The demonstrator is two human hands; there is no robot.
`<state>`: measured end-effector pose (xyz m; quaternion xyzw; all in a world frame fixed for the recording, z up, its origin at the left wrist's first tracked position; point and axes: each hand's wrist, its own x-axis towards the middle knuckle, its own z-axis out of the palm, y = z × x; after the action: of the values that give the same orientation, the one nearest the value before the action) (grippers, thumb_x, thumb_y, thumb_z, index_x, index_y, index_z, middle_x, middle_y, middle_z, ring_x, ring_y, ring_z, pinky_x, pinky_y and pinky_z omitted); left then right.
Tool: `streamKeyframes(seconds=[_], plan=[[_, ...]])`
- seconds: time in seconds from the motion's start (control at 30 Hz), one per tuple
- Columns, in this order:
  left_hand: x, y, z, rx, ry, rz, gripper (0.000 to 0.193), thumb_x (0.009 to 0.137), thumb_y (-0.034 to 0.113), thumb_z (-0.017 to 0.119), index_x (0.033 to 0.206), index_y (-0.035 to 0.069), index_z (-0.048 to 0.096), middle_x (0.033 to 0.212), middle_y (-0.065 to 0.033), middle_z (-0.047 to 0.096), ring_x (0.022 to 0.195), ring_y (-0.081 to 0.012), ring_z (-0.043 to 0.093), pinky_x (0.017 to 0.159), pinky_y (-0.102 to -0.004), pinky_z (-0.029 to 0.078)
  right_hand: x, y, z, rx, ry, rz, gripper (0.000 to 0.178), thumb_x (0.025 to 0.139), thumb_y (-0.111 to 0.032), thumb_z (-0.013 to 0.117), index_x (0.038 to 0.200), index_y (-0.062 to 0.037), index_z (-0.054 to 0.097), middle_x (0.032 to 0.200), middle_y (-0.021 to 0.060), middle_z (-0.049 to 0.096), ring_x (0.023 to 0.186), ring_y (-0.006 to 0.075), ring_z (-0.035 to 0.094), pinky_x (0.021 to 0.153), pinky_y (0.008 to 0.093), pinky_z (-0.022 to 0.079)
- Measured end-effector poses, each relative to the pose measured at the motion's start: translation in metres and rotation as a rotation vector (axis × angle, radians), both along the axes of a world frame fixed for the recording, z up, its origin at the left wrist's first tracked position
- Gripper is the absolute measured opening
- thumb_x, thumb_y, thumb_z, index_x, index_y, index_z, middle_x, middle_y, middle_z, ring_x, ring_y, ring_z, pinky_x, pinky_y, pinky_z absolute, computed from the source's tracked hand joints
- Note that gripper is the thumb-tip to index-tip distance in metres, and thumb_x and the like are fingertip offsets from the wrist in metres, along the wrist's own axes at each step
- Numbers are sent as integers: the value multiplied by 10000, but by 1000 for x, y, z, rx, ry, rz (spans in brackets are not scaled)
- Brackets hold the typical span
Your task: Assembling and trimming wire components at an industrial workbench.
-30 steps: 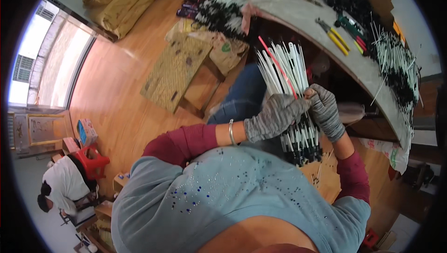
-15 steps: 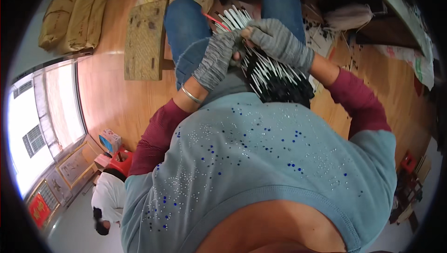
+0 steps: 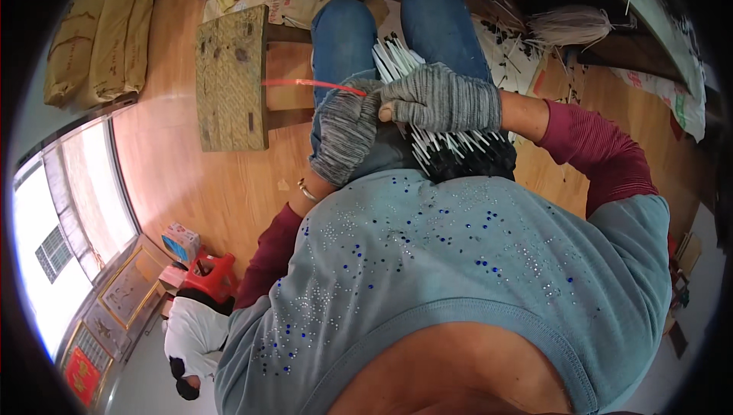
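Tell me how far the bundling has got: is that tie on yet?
Done: the white sticks are gathered into one bundle on the lap, gripped by the right hand. In hand: the left hand pinches a red strip at the bundle, its free end sticking out. Left: no wrap or knot shows.

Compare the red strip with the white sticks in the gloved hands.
The red strip is single and juts sideways from the left hand; the white sticks form a thick bundle under the right hand. The strip is red, the sticks white with dark ends. Both are thin and long.
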<state>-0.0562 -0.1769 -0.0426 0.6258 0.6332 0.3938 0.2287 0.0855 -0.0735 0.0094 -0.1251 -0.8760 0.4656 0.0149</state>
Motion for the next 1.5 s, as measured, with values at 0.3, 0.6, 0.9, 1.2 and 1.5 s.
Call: streamKeyframes(seconds=[0.3, 0.6, 0.9, 1.2, 1.5], plan=[[2, 51, 0, -247, -600, -389, 222, 756, 189, 476, 870, 4, 524, 760, -119, 555, 713, -249, 538, 660, -269, 426, 8, 32, 4, 311, 310, -202, 289, 773, -334, 460, 792, -64, 560, 708, 100, 536, 664, 251, 521, 615, 325, 410], [37, 84, -2, -99, -175, -527, 228, 824, 215, 434, 833, 6, 525, 627, -17, 499, 570, -140, 474, 545, -256, 397, -8, 92, 8, 47, 14, -117, 291, 759, -303, 512, 757, -18, 570, 792, 81, 537, 661, 181, 526, 598, 288, 410], [49, 87, 29, -579, -733, -226, 268, 849, 246, 408, 680, 52, 480, 514, 27, 408, 447, -48, 351, 417, -187, 283, 5, 122, 4, -600, -207, -225, 313, 760, -339, 514, 728, -35, 580, 597, -3, 520, 480, 76, 451, 457, 217, 371], [37, 88, 26, -625, -774, -275, 321, 851, 292, 389, 636, 67, 468, 473, 34, 372, 392, -49, 315, 395, -182, 255, 58, 109, 1, -508, -221, -321, 197, 740, -246, 560, 736, -51, 589, 583, -18, 522, 491, 30, 440, 433, 176, 348], [13, 99, 7, -1002, -1203, -350, 248, 817, 265, 452, 729, 48, 533, 559, -6, 482, 469, -98, 449, 457, -215, 355, 52, 89, -2, -747, -221, -77, 159, 753, -188, 517, 753, -43, 582, 558, -21, 502, 460, 34, 427, 385, 159, 334]])
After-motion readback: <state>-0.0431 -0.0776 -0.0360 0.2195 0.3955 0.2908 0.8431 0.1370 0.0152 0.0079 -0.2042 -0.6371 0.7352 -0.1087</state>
